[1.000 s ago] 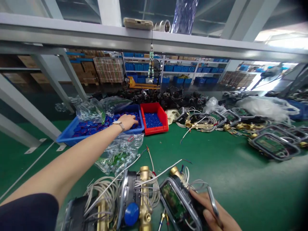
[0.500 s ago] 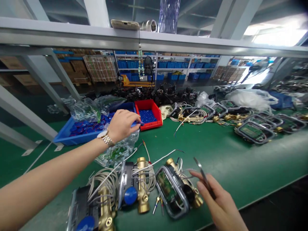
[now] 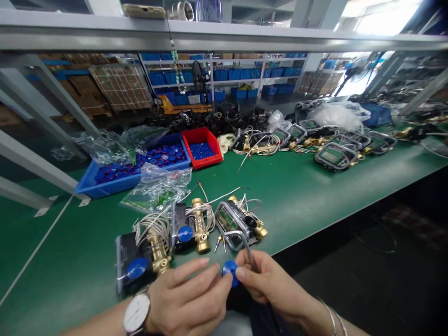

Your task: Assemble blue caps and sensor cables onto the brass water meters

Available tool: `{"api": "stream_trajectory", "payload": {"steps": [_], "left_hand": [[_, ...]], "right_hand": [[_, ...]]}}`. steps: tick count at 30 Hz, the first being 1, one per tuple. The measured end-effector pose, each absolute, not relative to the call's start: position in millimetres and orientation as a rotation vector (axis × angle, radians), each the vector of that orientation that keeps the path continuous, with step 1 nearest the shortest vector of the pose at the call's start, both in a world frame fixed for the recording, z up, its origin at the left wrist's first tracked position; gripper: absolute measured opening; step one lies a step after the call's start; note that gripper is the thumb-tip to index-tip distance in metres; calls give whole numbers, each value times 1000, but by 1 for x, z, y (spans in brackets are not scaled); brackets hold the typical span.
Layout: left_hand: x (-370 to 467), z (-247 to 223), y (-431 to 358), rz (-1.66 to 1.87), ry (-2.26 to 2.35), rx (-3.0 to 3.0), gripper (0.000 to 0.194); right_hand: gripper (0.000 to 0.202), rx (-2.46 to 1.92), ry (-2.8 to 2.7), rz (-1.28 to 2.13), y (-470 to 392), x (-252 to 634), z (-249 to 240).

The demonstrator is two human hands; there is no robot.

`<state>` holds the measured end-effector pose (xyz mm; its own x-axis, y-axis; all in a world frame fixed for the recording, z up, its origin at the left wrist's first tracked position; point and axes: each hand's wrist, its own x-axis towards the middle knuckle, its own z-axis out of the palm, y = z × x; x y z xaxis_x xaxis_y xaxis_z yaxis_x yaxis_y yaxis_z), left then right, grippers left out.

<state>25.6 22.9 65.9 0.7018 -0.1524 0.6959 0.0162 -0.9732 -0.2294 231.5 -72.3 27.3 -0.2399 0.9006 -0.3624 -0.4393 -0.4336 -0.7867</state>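
Near the bench's front edge my two hands meet at a round blue cap [image 3: 229, 269]. My left hand [image 3: 191, 296] pinches the cap's left side with thumb and fingertips. My right hand [image 3: 264, 280] grips its right side by the thumb and also holds metal tweezers [image 3: 249, 249] with a bent tip pointing up and left. Beyond the hands lies a meter [image 3: 233, 221] with a clear cover, green board, brass pipe and bare black socket. To its left are a second meter [image 3: 191, 226] and a third meter [image 3: 140, 261], each bearing a blue cap.
A blue tray [image 3: 101, 187] of blue caps stands at the left, beside a red bin [image 3: 206, 163] of small blue parts. A plastic bag [image 3: 157, 186] lies before them. More meters [image 3: 336, 156] sit at the right. A metal shelf beam [image 3: 224, 36] crosses above.
My left hand has come back from beside the red bin to the front edge. My right hand has moved left with the tweezers, and both hands are now on a blue cap.
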Motion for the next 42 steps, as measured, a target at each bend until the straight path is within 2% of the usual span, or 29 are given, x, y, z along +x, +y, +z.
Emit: {"api": "stream_trajectory", "payload": {"steps": [6, 12, 16, 22, 27, 32, 38, 42], "left_hand": [[45, 68, 15, -992, -454, -3098, 30], [65, 55, 15, -1054, -810, -3206, 34], [76, 52, 20, -970, -857, -3299, 33], [104, 69, 33, -1038, -902, -3224, 31], [133, 71, 48, -892, -1220, -3096, 32], [147, 57, 51, -757, -1373, -3068, 24], [147, 46, 47, -829, -1387, -3078, 22], [150, 36, 47, -911, -1349, -3092, 15]], "right_hand": [[42, -1061, -679, 1706, -73, 238, 25], [41, -1150, -762, 1537, -69, 248, 23], [38, -1216, -804, 1454, -70, 257, 22], [34, -1173, -695, 1406, -72, 271, 27], [34, -1164, -557, 1254, -72, 285, 27], [32, -1216, -511, 1258, -77, 296, 20], [37, -1266, -537, 1240, -82, 296, 17], [44, -1415, -678, 1040, -82, 300, 9]]}}
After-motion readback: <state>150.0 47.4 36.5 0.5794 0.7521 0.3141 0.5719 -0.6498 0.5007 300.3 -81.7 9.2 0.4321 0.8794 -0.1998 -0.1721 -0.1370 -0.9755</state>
